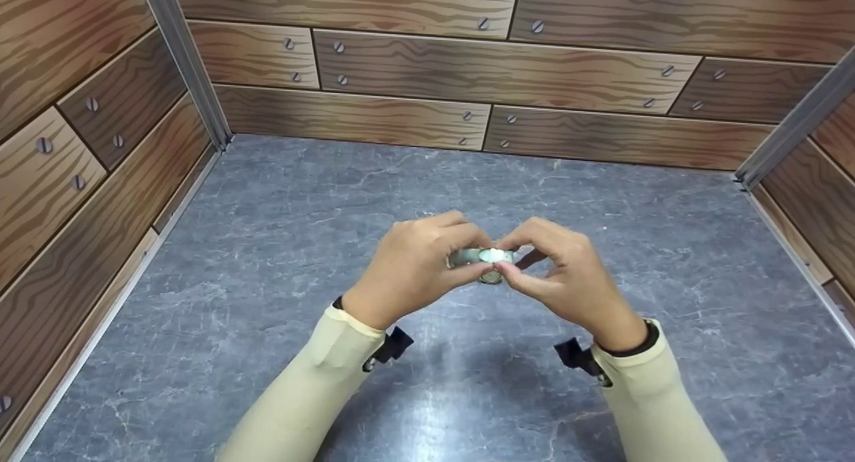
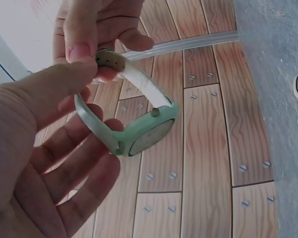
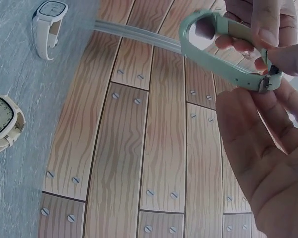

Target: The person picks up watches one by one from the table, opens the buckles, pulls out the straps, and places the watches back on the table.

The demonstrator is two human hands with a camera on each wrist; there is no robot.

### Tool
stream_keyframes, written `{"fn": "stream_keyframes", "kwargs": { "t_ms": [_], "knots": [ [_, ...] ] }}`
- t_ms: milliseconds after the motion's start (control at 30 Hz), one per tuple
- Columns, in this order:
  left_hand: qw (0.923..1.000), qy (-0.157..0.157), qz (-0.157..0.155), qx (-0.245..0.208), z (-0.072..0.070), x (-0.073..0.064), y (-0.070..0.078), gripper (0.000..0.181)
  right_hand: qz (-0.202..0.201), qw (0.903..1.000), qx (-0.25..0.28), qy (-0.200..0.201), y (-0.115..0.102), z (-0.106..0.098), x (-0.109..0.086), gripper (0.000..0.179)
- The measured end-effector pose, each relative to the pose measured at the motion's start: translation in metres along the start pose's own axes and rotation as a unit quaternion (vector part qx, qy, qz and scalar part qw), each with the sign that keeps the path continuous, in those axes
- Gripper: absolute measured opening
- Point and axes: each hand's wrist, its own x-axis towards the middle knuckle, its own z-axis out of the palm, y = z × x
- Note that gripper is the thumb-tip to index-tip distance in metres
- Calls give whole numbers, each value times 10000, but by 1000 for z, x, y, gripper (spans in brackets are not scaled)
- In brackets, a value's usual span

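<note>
Both hands hold a mint-green wristwatch [image 2: 146, 131] up between them, its strap bent into a loop. My left hand [image 1: 417, 258] pinches one part of the strap [image 2: 94, 121] between thumb and fingers. Opposite it, the thumb and fingertips of my right hand [image 1: 571, 275] pinch the strap close to its metal buckle [image 3: 264, 84]. The two hands' fingertips nearly meet there. Small holes show along the strap in the right wrist view. The watch case hangs on the far side of the loop, and fingers partly hide the strap ends.
Two pale wristwatches lie on the grey marbled tabletop [image 3: 20, 74] in the right wrist view: one farther watch [image 3: 48, 29] and one nearer watch [image 3: 2, 121]. Wood-patterned walls [image 1: 401, 61] with metal corner posts [image 1: 190, 61] enclose the table at the back and sides.
</note>
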Motion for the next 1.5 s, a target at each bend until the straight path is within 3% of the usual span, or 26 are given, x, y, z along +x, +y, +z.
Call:
{"fn": "stream_keyframes", "kwargs": {
  "t_ms": [300, 433, 667, 867, 1033, 1200, 1500],
  "knots": [
    [9998, -16, 123, -180, 0, 1, 0, 10, 209, 9991, 357, -18, -2, -2, 1, 23],
    [9988, -28, 134, -467, 0, 2, -1, 9, 292, 9981, 541, -29, -3, -4, 0, 22],
    [9883, -241, -192, -1497, 4, 3, -6, 8, 266, 9976, 630, -126, -6, -7, -2, 24],
    [9804, -686, -457, -1791, 7, 3, -7, 11, 266, 9980, 541, -211, -4, -8, -5, 24],
    [9753, -857, -626, -1939, 8, 2, -7, 14, 302, 9979, 512, -251, -3, -7, -4, 22],
    [9750, -882, -624, -1944, 9, 2, -7, 8, 313, 9982, 433, -284, -3, -5, -4, 23],
    [9922, -686, -1, -1045, 6, 0, -2, 16, 141, 9987, -234, -425, -8, -11, -7, 23]
  ]
}}
